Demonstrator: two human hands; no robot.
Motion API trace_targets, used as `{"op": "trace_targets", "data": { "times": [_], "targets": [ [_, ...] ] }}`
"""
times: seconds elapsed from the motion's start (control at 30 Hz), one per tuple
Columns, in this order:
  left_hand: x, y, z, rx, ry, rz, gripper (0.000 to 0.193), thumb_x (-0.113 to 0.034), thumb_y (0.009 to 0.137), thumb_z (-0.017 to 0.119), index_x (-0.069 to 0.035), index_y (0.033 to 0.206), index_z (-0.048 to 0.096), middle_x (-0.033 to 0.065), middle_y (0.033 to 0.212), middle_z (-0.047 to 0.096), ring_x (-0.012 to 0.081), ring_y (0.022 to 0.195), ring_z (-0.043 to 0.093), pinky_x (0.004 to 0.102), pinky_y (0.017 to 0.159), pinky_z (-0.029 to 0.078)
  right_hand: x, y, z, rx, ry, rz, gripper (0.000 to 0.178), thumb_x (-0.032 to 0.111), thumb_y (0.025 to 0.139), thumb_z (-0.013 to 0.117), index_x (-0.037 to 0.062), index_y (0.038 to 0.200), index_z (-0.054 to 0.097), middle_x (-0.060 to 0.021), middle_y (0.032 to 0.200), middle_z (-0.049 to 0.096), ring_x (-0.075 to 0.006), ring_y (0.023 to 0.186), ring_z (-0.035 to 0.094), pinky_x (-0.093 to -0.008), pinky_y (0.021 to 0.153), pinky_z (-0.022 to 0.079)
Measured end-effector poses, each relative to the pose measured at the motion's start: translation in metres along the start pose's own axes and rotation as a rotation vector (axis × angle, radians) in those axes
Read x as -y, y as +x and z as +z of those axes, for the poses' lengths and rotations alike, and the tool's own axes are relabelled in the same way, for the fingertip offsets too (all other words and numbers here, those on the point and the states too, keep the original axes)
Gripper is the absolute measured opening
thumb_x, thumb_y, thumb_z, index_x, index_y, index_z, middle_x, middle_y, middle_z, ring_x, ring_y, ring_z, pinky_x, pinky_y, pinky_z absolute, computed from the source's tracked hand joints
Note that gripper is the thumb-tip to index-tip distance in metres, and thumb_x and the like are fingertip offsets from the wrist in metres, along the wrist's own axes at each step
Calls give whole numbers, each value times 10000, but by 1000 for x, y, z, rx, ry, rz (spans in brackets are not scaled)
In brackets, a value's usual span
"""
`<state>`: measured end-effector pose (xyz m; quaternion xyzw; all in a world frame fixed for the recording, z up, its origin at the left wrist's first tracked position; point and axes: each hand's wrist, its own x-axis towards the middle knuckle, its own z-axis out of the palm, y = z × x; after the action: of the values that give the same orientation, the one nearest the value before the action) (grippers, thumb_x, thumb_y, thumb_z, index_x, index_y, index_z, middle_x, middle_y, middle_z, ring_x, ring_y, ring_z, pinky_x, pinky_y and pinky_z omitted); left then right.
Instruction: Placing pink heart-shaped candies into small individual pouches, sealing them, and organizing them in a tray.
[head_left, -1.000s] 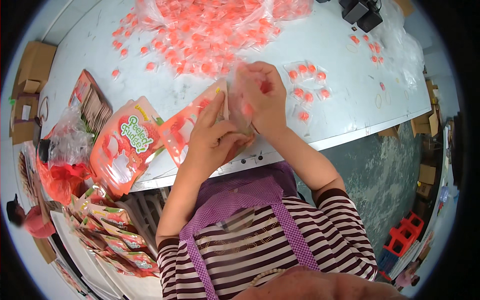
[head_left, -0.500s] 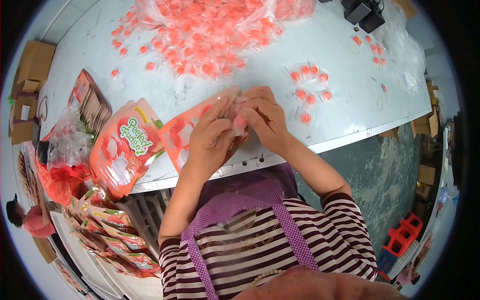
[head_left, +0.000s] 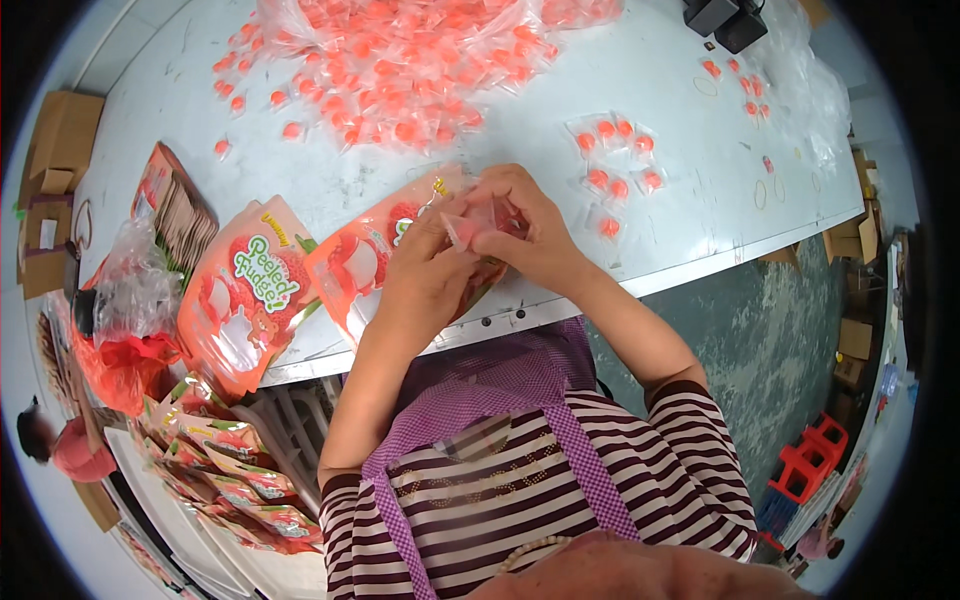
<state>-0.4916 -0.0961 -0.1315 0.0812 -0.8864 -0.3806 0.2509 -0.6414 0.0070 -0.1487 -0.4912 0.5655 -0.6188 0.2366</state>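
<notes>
Both my hands are together above the near edge of the table. My left hand (head_left: 425, 275) has its fingers closed at the open end of a pink printed candy pouch (head_left: 352, 265), which lies tilted partly under it. My right hand (head_left: 535, 230) curls round clear-wrapped pink candies (head_left: 468, 226) at the pouch's end; how many is hidden by the fingers. Left of that pouch a second flat pouch (head_left: 240, 315) lies on the table. Several wrapped candies (head_left: 619, 187) form a small group to the right of my hands.
A big heap of wrapped candies (head_left: 400, 85) covers the far middle of the white table (head_left: 700, 205). At left stand a stack of pouches (head_left: 178, 205) and a red plastic bag (head_left: 125, 375). Filled pouches (head_left: 235, 470) sit below. A person (head_left: 75, 450) is at far left.
My right hand has turned and curled further round the wrapped candies, lifting them slightly up and left. My left hand and the pouch have shifted a little left.
</notes>
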Motion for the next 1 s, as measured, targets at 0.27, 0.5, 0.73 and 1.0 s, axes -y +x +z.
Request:
{"op": "trace_targets", "data": {
  "times": [0.27,0.5,0.73,1.0],
  "targets": [
    [1,-6,-1,-88,-106,-168,151,31,700,703,-18,834,652,222,1311,550,344,1176,559,371,943,452,-2,-3,-5,-48,164,234,179,40,818,680,84,953,570,-5,956,539,-79,753,486,-226,643,404],
    [11,-9,5,-79,-61,12,193,-18,684,750,-52,842,645,199,1346,527,375,1187,536,425,950,459,4,1,1,147,-183,-155,77,138,920,563,80,971,565,-65,990,537,-230,987,478,-356,903,366],
    [19,-21,7,-84,-315,-136,161,-19,758,731,-58,897,659,195,1414,476,362,1295,467,410,1044,390,3,-3,-1,133,-211,-223,241,181,955,553,40,1146,514,-125,1170,464,-258,1061,465,-368,974,348],
    [22,-24,12,-115,-260,-63,207,19,771,700,-59,958,657,197,1412,479,352,1302,460,404,1048,386,-1,-14,7,-40,-56,18,179,203,943,566,44,1004,623,-100,1025,580,-283,1082,521,-428,1008,374]
  ]
}}
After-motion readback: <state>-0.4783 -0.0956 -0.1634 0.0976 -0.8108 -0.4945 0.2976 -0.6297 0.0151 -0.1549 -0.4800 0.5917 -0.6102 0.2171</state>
